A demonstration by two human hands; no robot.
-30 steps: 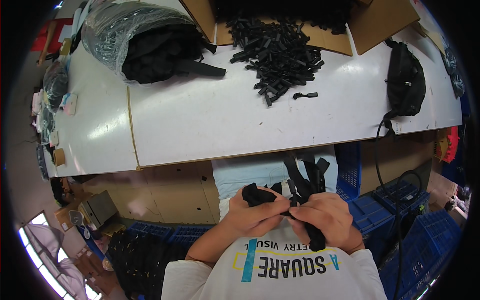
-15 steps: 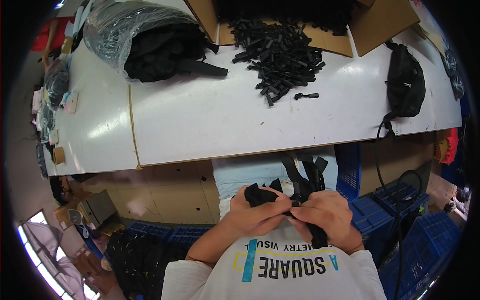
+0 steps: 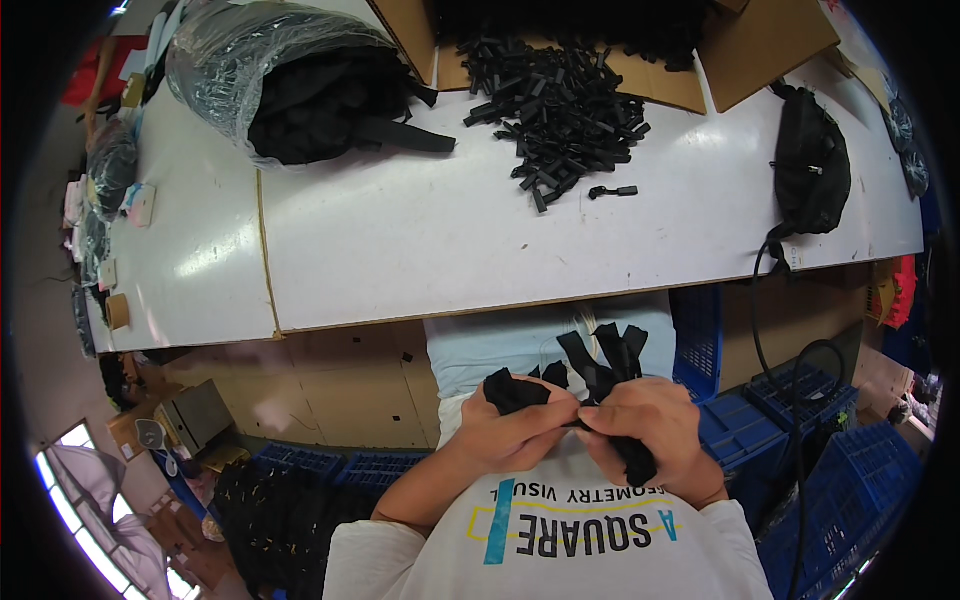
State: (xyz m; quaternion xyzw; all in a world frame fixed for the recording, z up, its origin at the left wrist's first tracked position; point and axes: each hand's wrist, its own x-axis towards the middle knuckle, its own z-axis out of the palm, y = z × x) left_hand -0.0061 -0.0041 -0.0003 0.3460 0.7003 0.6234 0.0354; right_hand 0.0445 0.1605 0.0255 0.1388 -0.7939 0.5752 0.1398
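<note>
Close in front of my chest, both hands are closed and meet at the fingertips. My left hand (image 3: 517, 427) grips a bunched piece of black fabric strap (image 3: 513, 392) that bulges out above its fingers. My right hand (image 3: 648, 425) is wrapped round black straps (image 3: 608, 352); several loose ends fan out above it and another bunched end hangs below the fingers. What lies between the two thumbs is hidden by the fingers. On the table beyond is a heap of small black plastic pieces (image 3: 570, 125), with one single piece (image 3: 613, 191) lying apart.
A clear plastic bag (image 3: 215, 75) of black straps lies on the white table (image 3: 450, 250) at the left. An open cardboard box (image 3: 770, 50) stands behind the heap. At the right lie a black pouch (image 3: 812, 165) and a hanging black cable (image 3: 757, 330). Blue crates (image 3: 835, 500) stand below.
The strap ends above my right hand have shifted slightly left and down. My right fingers have closed in over the spot between the thumbs. The table things have not moved.
</note>
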